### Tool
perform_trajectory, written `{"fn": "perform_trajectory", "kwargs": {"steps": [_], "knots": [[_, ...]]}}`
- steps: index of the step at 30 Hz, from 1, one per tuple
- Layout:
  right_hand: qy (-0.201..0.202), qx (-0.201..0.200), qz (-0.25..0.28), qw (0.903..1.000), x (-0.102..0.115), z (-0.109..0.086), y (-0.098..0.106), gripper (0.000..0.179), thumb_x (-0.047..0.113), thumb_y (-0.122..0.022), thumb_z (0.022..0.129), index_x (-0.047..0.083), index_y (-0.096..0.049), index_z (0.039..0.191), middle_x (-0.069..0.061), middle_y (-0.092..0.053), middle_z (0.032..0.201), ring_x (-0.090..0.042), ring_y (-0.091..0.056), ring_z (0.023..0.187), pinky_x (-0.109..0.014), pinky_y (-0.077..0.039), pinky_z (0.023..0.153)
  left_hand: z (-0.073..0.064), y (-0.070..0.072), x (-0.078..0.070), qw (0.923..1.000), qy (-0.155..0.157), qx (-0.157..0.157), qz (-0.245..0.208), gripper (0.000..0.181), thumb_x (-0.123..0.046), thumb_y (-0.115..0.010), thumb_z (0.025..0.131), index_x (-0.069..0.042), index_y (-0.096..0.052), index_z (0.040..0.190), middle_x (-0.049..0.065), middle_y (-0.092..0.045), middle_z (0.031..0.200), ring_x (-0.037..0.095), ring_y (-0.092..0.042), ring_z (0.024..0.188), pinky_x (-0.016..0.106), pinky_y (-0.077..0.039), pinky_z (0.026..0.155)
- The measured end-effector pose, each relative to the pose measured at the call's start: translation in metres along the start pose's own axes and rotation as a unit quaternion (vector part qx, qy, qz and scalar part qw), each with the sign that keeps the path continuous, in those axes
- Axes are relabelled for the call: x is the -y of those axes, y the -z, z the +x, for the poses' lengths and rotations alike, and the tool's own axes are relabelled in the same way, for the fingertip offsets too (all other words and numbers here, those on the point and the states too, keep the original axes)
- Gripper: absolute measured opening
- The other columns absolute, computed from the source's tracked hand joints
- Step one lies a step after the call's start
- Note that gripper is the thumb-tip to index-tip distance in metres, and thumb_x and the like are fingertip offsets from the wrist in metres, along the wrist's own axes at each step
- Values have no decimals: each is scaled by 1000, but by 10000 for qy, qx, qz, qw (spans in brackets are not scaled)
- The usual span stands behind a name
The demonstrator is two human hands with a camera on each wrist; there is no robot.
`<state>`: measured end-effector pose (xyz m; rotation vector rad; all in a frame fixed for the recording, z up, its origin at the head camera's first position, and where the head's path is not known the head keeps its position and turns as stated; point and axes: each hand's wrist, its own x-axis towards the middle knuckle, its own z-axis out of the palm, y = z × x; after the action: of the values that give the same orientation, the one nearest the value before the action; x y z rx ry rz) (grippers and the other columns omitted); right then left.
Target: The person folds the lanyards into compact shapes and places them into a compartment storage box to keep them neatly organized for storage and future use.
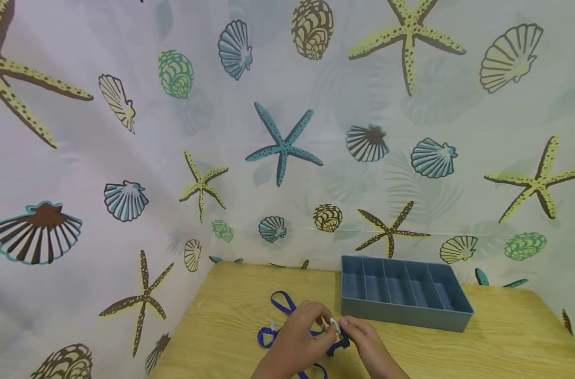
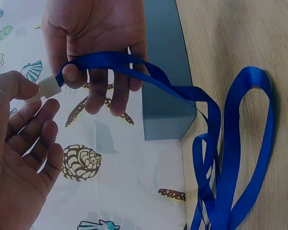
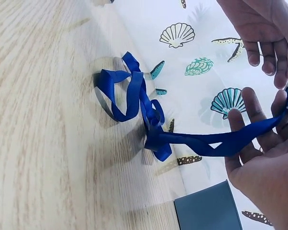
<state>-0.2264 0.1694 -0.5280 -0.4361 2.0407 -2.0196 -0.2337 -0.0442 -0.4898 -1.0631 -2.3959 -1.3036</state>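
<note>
Between my two hands is a blue lanyard with a flat ribbon strap (image 3: 230, 141) and a small white plastic end piece (image 2: 49, 87). My left hand (image 1: 297, 337) pinches the white piece between thumb and forefinger. Close beside it, my right hand (image 1: 369, 345) pinches the strap where it meets that piece, and the ribbon runs across the right palm. More of the blue ribbon (image 2: 232, 139) lies in loose loops on the table. A second small whitish piece (image 1: 273, 326) shows among the loops in the head view, its kind unclear.
Behind my right hand, a grey-blue tray (image 1: 406, 310) with several compartments stands on the wood-grain table (image 1: 501, 331). A white curtain (image 1: 249, 205) printed with shells and starfish hangs behind the table and along its left side.
</note>
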Motion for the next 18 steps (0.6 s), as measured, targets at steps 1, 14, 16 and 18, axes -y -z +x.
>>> {"fn": "perform_trajectory", "kwargs": {"steps": [1, 14, 16, 18], "knots": [[14, -8, 63, 10000, 0, 0, 0, 43, 29, -38, 117, 2, -70, 119, 16, -67, 110, 0, -60, 111, -24, -45, 102, 0, 0, 0, 10000, 31, -2, -7, 4, -25, -67, 105, -23, -70, 103, -14, -69, 100, 1, -59, 92, 21, -57, 84], [85, 196, 641, 9977, -2, -5, 1, 28, 18, -45, 115, 17, -65, 95, 8, -42, 70, -8, -38, 62, -24, -50, 72, -3, 4, -1, 9993, 383, 19, -57, 3, -26, -66, 106, -25, -67, 104, -11, -67, 103, 0, -57, 92, 23, -56, 83], [79, 118, 526, 9985, -2, -6, 2, 29, 18, -46, 114, 17, -66, 94, 8, -40, 67, -8, -35, 59, -25, -42, 64, -3, 4, 0, 9993, 361, -21, -31, 3, -25, -66, 106, -25, -67, 103, -11, -67, 102, 0, -57, 92, 23, -56, 83], [134, 46, 430, 9990, -2, -7, 3, 29, 17, -46, 114, 13, -65, 93, 7, -41, 68, -9, -32, 58, -30, -31, 57, -3, 4, 1, 9995, 311, -85, 14, 4, -24, -67, 106, -26, -67, 103, -11, -68, 102, 0, -57, 92, 22, -56, 83]]}}
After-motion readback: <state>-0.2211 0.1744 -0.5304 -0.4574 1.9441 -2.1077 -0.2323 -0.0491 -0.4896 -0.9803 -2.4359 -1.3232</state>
